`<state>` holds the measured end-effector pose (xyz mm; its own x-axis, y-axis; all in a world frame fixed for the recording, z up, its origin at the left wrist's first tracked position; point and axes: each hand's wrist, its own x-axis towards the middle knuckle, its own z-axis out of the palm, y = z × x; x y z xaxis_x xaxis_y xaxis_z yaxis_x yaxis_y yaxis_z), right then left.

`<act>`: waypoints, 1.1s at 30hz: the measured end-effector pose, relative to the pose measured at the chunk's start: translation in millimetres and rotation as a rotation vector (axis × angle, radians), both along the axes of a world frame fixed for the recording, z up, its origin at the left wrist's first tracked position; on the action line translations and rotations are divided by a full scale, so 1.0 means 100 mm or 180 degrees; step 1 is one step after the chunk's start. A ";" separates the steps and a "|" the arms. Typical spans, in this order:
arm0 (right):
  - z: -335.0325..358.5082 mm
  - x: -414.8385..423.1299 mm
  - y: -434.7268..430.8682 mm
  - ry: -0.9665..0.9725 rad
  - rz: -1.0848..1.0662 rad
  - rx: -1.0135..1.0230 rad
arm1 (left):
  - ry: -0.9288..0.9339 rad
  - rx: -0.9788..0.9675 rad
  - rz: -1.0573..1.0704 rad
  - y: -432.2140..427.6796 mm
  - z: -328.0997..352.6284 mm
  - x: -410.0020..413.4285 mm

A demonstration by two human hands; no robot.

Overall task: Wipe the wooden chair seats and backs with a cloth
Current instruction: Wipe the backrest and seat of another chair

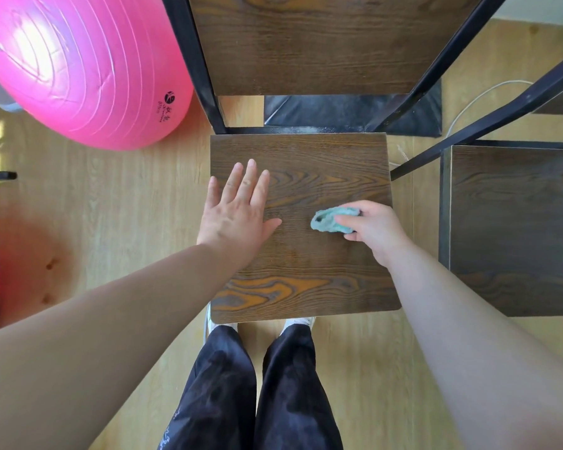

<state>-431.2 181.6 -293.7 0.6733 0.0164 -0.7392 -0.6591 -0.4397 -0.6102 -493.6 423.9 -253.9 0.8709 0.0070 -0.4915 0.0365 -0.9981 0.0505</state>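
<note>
we see our right hand bunching a fuzzy teal cloth in curled fingers near the right edge of the dark, grainy wooden chair seat. our left hand lies flat by the seat's left edge, fingers straight and slightly spread.

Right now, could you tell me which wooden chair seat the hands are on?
The middle seat: the left hand lies flat on it and the right hand holds the teal cloth on it. The seat to the right is untouched.
</note>
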 end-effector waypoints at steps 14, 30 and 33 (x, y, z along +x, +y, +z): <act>0.04 -0.09 0.10 0.0481 -0.0602 0.0433 | -0.0026 -0.0033 -0.0029 -0.15 0.01 -0.04; 0.09 -0.20 0.22 -0.0138 0.0008 0.0060 | 0.0013 -0.0026 -0.0036 -0.18 -0.01 -0.17; 0.13 -0.23 0.25 -0.0142 0.0385 0.0147 | 0.0010 -0.0040 -0.0031 -0.18 0.00 -0.16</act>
<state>-454.2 206.6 -281.1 0.6964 0.1329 -0.7052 -0.5748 -0.4850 -0.6591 -509.9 406.4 -254.1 0.8693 -0.0077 -0.4943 0.0269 -0.9977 0.0628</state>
